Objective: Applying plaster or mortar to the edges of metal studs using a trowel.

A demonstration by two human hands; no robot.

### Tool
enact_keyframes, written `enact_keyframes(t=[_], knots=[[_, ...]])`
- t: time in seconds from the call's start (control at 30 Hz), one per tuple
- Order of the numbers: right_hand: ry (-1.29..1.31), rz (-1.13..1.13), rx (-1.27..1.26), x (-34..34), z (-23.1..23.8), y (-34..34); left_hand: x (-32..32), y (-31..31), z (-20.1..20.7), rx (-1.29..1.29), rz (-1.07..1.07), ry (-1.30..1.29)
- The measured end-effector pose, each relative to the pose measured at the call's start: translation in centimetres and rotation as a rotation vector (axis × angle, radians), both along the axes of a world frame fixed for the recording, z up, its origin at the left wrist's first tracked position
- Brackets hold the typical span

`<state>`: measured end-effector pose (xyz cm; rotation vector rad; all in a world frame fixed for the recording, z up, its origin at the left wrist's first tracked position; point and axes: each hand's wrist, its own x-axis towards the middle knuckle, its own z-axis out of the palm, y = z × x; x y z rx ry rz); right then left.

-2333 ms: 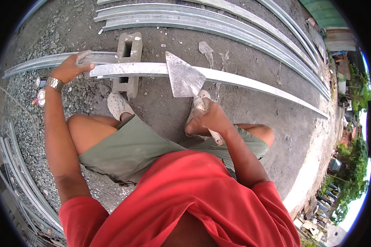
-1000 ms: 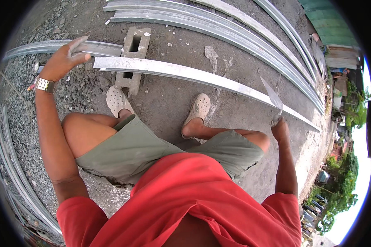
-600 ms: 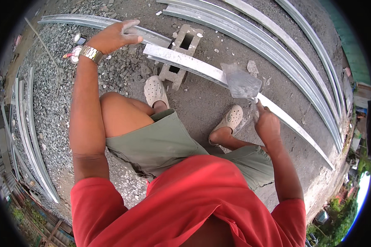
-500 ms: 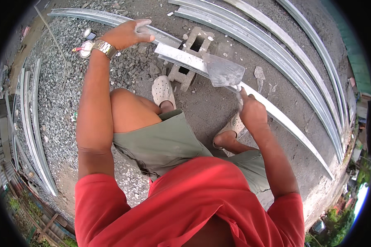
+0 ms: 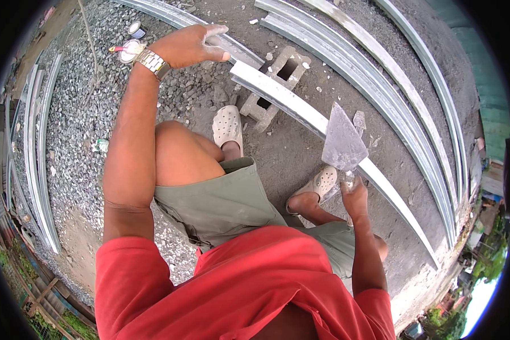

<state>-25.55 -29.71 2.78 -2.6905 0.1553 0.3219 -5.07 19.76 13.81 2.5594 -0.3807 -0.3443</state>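
Observation:
My left hand [image 5: 194, 46], with a metal-banded watch on the wrist, lies over a galvanized metal channel [image 5: 241, 52], thumb and fingers stretched apart. Whether it presses on the metal I cannot tell. My right hand [image 5: 355, 198] is closed around the handle of a trowel [image 5: 344, 141]. The dusty grey blade points away from me, above a second, whitish-coated channel [image 5: 292, 102]. Both channels cross a hollow concrete block [image 5: 292, 68], their ends near each other there.
Several long metal channels [image 5: 374, 85] lie on the ground at the right, more [image 5: 37, 153] at the far left. Gravel [image 5: 79, 124] spreads on the left, with a can [image 5: 135, 28] and a whitish-smeared lid [image 5: 131, 51]. My clog-shod feet [image 5: 228, 124] stand near the block.
The trowel has come off the channel's top toward me and to the right, its blade turning from sideways to pointing away. My left hand stays over the channel. The whole view has shifted slightly.

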Motion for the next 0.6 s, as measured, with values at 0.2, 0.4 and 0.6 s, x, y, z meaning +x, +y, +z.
enact_keyframes(t=[0.2,0.4,0.6], knots=[[0.103,0.042,-0.15,4.1,-0.8,10.8,0.5,-1.0,0.4,0.018,-0.036,-0.016],[-0.005,0.186,-0.102,10.4,0.6,15.1,1.0,-1.1,-1.3,0.143,0.019,0.016],[-0.005,0.11,0.085,2.9,0.4,2.3,-0.4,0.8,-0.6,0.026,0.043,0.056]])
